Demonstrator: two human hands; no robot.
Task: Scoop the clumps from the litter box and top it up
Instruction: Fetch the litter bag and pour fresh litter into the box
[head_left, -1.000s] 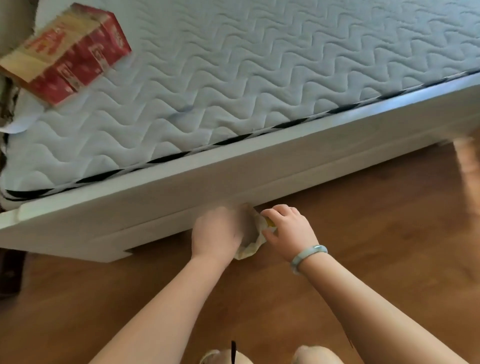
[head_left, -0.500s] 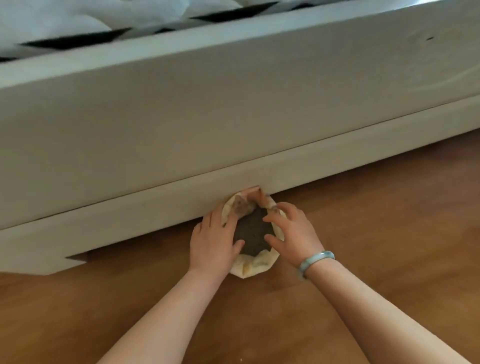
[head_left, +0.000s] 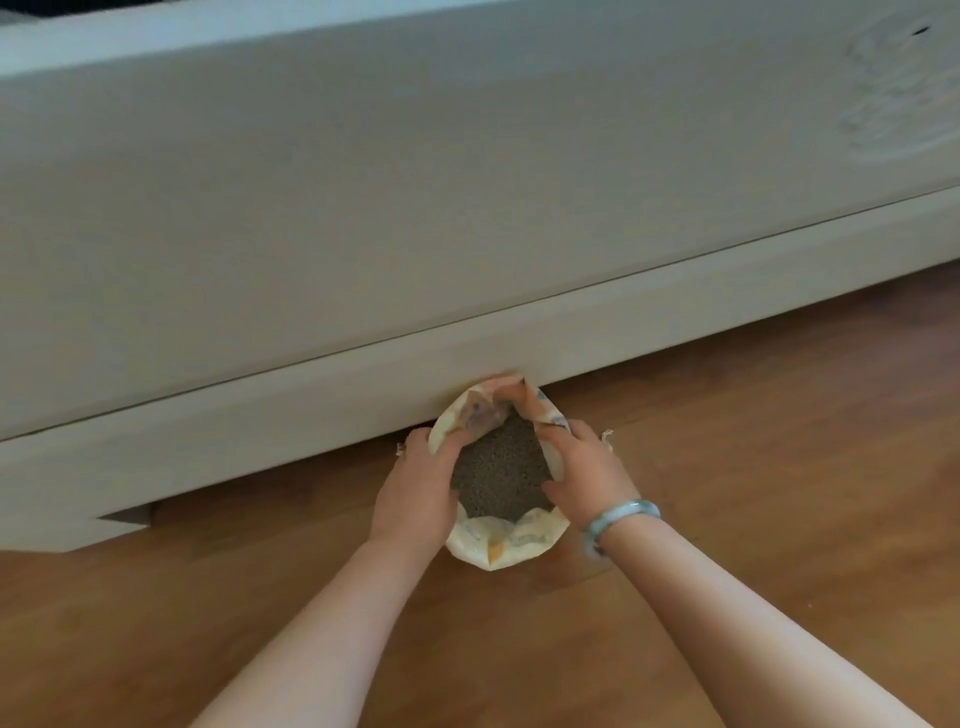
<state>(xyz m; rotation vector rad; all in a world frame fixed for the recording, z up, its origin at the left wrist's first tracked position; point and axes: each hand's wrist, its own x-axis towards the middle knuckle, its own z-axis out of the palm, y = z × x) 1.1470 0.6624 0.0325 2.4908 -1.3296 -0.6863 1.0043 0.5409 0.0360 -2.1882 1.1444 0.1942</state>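
Observation:
A cream-coloured litter bag stands on the wooden floor right against the bed frame, its mouth spread wide. Grey granular litter fills it to near the top. My left hand grips the left side of the bag's rim. My right hand, with a pale green bangle on the wrist, grips the right side of the rim. No litter box or scoop is in sight.
A white wooden bed frame spans the whole upper view, with a low gap beneath its bottom rail. Brown wooden floor stretches in front and to both sides of the bag.
The view has dropped from the mattress down to the frame and floor. The bag, crumpled between my hands a second ago, is now pulled open wider, and the litter shows inside.

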